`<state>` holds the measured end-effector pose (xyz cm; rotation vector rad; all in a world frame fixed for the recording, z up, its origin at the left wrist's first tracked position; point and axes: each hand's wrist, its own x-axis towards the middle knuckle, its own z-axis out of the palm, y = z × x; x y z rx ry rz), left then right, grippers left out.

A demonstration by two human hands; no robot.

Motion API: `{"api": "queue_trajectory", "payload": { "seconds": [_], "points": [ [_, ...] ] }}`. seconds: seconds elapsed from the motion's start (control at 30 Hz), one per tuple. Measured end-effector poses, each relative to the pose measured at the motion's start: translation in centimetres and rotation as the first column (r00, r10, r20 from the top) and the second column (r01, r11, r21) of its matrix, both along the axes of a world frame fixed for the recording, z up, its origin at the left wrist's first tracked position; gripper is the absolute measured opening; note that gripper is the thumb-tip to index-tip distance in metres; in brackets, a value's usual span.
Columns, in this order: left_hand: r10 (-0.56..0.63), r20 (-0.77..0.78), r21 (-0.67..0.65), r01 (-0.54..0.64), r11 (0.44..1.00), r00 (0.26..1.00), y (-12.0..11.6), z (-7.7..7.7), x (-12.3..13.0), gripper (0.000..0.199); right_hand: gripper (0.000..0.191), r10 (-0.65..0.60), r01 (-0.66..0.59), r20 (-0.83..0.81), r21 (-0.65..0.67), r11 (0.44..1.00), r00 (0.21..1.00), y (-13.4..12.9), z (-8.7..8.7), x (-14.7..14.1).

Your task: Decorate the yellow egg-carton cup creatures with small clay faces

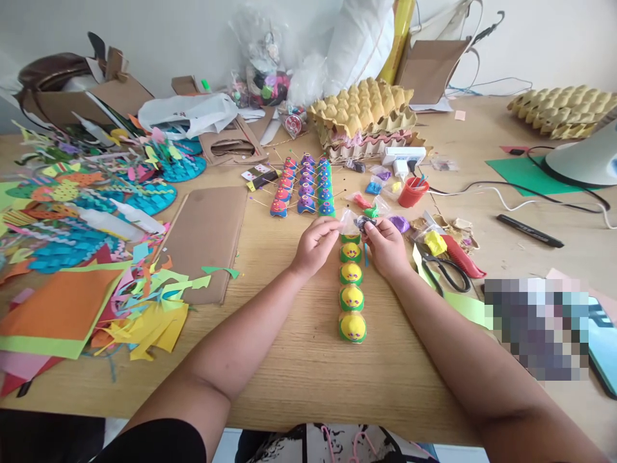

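Note:
My left hand (315, 247) pinches the clear edge of a small plastic bag (349, 221) over the far end of a strip of yellow and green domes (351, 299). On the bag's other side, my right hand (387, 247) has its fingers closed on the part with dark material (366, 222). Small faces mark the yellow domes, which run toward me along the table. Beyond my hands stand three painted strips, one red (282, 190), one purple (306, 186) and one blue and green (326, 186), with pins sticking out.
Paper scraps and felt sheets (62, 302) cover the left side, beside a cardboard piece (207, 238). Scissors (450, 273), a red cutter (463, 256), a red cup (413, 191) and a black marker (530, 230) lie to the right. Egg trays (361, 112) are stacked behind.

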<state>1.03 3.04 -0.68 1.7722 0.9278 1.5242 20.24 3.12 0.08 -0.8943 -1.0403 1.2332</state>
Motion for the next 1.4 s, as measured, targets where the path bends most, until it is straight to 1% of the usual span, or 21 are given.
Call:
{"api": "queue_trajectory", "payload": {
  "seconds": [0.17,0.23,0.37,0.5,0.67,0.77,0.87,0.93,1.07,1.17,1.27,1.33,1.4],
  "points": [
    [-0.047,0.008,-0.095,0.048,0.994,0.999,0.1,0.1,-0.2,0.024,0.053,-0.066,0.056,0.172,0.061,0.997,0.983,-0.4,0.6,0.0],
    [-0.055,0.018,-0.124,0.057,0.991,0.998,0.1,0.1,-0.1,0.025,0.054,-0.083,0.066,0.203,0.092,0.994,0.976,-0.5,0.7,0.0],
    [-0.062,0.039,-0.176,0.068,0.982,0.997,0.4,0.0,0.1,0.025,0.052,-0.061,0.043,0.174,0.107,0.993,0.983,-0.5,0.3,-0.1],
    [-0.11,0.053,-0.221,0.119,0.968,0.993,0.4,-0.1,0.4,0.024,0.047,-0.046,0.026,0.169,0.121,0.992,0.984,-0.4,0.0,-0.1],
    [-0.04,0.088,-0.332,0.067,0.941,0.995,0.1,0.0,0.7,0.03,0.05,-0.017,-0.003,0.166,0.12,0.993,0.986,-0.5,0.0,-0.2],
    [-0.025,0.106,-0.332,0.06,0.941,0.994,0.0,-0.1,0.7,0.034,0.051,-0.023,0.001,0.182,0.124,0.992,0.983,-0.6,0.0,-0.3],
    [-0.05,0.136,-0.351,0.095,0.931,0.989,0.1,-0.2,0.8,0.037,0.052,-0.035,0.008,0.202,0.134,0.991,0.979,-0.6,0.0,-0.4],
    [-0.053,0.137,-0.358,0.099,0.928,0.989,0.2,-0.4,0.8,0.036,0.053,-0.042,0.013,0.21,0.142,0.99,0.977,-0.7,0.1,-0.5],
    [-0.025,0.102,-0.281,0.053,0.958,0.994,0.2,-0.3,0.8,0.032,0.051,-0.058,0.019,0.23,0.167,0.986,0.971,-1.0,0.4,-0.6],
    [-0.036,0.103,-0.249,0.061,0.967,0.994,0.0,-0.1,0.9,0.034,0.049,-0.06,0.02,0.241,0.168,0.986,0.969,-1.2,0.5,-0.5],
    [-0.07,0.134,-0.308,0.109,0.945,0.989,-0.1,0.0,1.1,0.041,0.047,-0.035,-0.002,0.237,0.153,0.988,0.971,-1.4,0.1,-0.4],
    [-0.072,0.164,-0.357,0.127,0.925,0.984,-0.1,-0.1,1.2,0.046,0.046,-0.031,-0.015,0.272,0.165,0.986,0.962,-1.3,-0.4,-0.5],
    [-0.047,0.194,-0.381,0.12,0.917,0.98,0.0,-0.3,1.3,0.049,0.043,-0.093,0.029,0.315,0.202,0.979,0.944,-1.1,-0.5,-0.6]
  ]
}}
